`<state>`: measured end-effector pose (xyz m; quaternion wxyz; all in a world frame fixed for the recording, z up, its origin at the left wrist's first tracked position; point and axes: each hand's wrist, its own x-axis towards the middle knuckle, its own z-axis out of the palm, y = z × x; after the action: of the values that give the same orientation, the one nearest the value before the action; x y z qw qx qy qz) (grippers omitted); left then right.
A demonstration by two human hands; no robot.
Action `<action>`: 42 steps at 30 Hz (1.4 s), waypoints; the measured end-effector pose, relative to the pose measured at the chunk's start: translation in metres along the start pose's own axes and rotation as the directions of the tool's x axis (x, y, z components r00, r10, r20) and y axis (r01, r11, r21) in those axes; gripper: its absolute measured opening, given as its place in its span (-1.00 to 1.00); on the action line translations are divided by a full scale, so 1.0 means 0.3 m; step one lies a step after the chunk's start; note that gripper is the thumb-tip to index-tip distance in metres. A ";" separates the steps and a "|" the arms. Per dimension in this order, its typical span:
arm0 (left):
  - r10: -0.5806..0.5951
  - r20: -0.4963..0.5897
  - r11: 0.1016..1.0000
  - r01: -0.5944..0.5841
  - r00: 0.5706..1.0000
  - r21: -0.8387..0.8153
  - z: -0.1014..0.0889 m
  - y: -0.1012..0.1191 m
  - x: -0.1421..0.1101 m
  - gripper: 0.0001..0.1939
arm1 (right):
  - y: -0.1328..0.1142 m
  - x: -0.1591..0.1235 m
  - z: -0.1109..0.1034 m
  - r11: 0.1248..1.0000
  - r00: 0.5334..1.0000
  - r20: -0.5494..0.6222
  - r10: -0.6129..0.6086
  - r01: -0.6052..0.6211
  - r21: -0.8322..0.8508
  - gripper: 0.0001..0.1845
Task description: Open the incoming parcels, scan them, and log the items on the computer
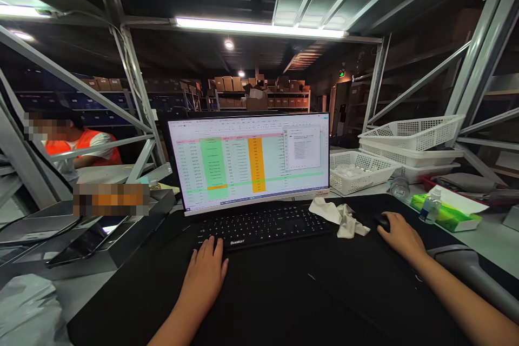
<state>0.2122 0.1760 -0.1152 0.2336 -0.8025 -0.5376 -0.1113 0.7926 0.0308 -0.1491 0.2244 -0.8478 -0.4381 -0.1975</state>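
Observation:
My left hand [208,265] lies palm down at the lower left edge of a black keyboard [259,227], fingers stretched out over its corner. My right hand [399,235] rests over a dark computer mouse [381,221], which it mostly covers. Behind the keyboard stands a monitor [239,173] with a spreadsheet in green and orange columns and a small window at its right. A crumpled white cloth [340,216] lies between the keyboard and the mouse. Under both hands is a black desk mat [275,292].
Right of my right hand are a grey handheld scanner [458,259], a small clear bottle [430,206] and a green tissue box [450,216]. White plastic baskets [409,143] stand behind. At left are a plastic bag [30,308] and a person in an orange vest [91,146].

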 end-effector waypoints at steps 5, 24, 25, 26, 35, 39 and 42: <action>-0.004 0.016 1.000 0.005 1.000 -0.025 0.003 -0.002 0.004 -0.48 | 0.002 0.005 0.001 0.999 1.000 -0.005 -0.027 0.027 0.017 -0.50; -0.013 0.028 1.000 0.014 1.000 -0.022 -0.008 0.002 0.004 -0.49 | 0.003 0.003 0.001 0.999 1.000 -0.003 -0.019 0.019 0.026 -0.52; -0.013 0.031 1.000 0.013 0.999 -0.021 -0.007 0.001 0.004 -0.49 | 0.001 0.003 -0.001 1.000 1.000 -0.003 -0.017 0.018 0.025 -0.52; -0.012 0.032 1.000 0.013 0.999 -0.018 -0.005 0.000 0.005 -0.49 | -0.001 0.002 -0.003 1.000 1.000 -0.002 -0.017 0.017 0.024 -0.51; 0.005 -0.046 0.999 -0.006 0.999 -0.033 0.027 -0.003 0.001 -0.48 | -0.009 -0.005 -0.018 1.000 1.000 0.014 -0.010 0.009 0.010 -0.50; 0.001 -0.034 0.998 -0.003 0.999 -0.056 0.016 -0.003 -0.001 -0.49 | -0.007 -0.009 -0.016 1.000 1.000 0.014 -0.005 0.005 0.002 -0.47; -0.004 -0.038 0.998 0.001 0.999 -0.065 0.008 -0.002 -0.001 -0.49 | -0.004 -0.008 -0.011 1.000 1.000 0.014 -0.015 0.015 0.004 -0.48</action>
<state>0.2115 0.1770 -0.1173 0.2174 -0.8068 -0.5300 -0.1445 0.7897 0.0279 -0.1473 0.2215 -0.8453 -0.4465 -0.1923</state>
